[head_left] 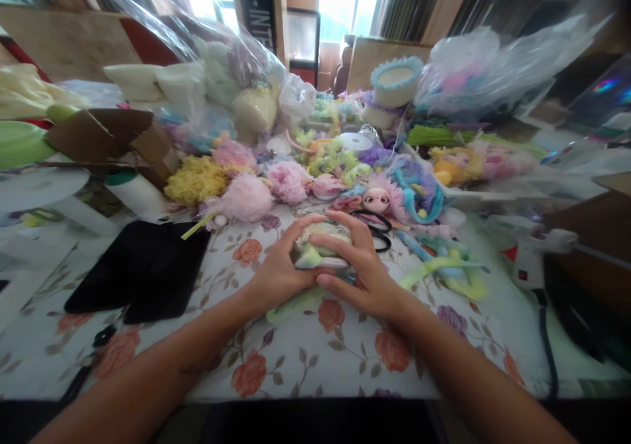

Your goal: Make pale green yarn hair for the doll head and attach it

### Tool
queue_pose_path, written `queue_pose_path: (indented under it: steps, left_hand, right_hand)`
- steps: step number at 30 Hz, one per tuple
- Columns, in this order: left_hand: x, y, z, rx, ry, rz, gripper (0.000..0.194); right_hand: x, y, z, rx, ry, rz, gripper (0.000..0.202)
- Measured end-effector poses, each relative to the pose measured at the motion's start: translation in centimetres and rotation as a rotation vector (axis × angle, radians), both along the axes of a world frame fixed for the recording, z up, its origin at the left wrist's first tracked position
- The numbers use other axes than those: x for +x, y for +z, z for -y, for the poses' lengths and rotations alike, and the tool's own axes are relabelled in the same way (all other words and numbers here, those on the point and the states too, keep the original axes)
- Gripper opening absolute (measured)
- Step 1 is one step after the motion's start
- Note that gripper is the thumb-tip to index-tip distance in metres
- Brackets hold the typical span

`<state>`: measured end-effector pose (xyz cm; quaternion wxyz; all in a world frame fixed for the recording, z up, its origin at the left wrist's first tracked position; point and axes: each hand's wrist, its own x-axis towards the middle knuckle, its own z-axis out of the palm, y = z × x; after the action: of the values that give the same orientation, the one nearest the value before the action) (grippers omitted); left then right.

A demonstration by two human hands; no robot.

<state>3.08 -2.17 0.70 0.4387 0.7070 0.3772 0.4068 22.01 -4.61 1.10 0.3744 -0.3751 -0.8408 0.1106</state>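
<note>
Both hands are cupped around a fuzzy pale yellow-green doll head (318, 240) with a whitish underside, just above the flowered tablecloth (300, 365). My left hand (283, 260) wraps its left side and bottom. Across the top and right side curve the fingers of my right hand (362, 266). Much of the piece is hidden by the fingers. A light green fuzzy strip (290, 306) lies on the cloth below the hands. Black-handled scissors (379, 230) rest just beyond my right hand, near a pink-haired doll head (377, 198).
Fluffy pink pom-poms (246, 198) and yellow fluff (196, 180) are heaped at the back. A black tablet-like slab (142, 270) lies left, a thread cone (135, 191) behind it. On the right are a glue gun (530, 250) with a cord and green-blue fuzzy stems (456, 270).
</note>
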Motion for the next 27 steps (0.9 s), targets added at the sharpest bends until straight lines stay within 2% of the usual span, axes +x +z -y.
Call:
queue_pose_path:
  steps: [6, 10, 14, 17, 21, 27]
  left_hand:
    - [0.0, -0.2, -0.2, 0.014, -0.031, -0.004, 0.079]
    - [-0.1, 0.2, -0.2, -0.082, -0.064, 0.021, 0.079]
    - [-0.1, 0.8, -0.2, -0.205, -0.063, 0.059, 0.076]
    - [-0.1, 1.2, 0.0, -0.265, -0.055, 0.072, 0.075]
    - [-0.1, 1.5, 0.1, -0.270, -0.055, 0.081, 0.073]
    - [-0.1, 1.0, 0.0, -0.151, -0.044, 0.038, 0.067]
  right_hand:
    - [0.0, -0.3, -0.3, -0.024, -0.028, 0.004, 0.046]
    - [0.1, -0.1, -0.3, -0.029, -0.042, 0.021, 0.052]
    - [0.5, 0.4, 0.0, -0.041, -0.075, -0.116, 0.066]
    - [0.6, 0.9, 0.5, 0.033, -0.061, -0.208, 0.052]
    - [0.2, 1.0, 0.8, 0.113, -0.014, -0.170, 0.034]
    - [-0.5, 0.6, 0.4, 0.058, 0.028, -0.051, 0.038]
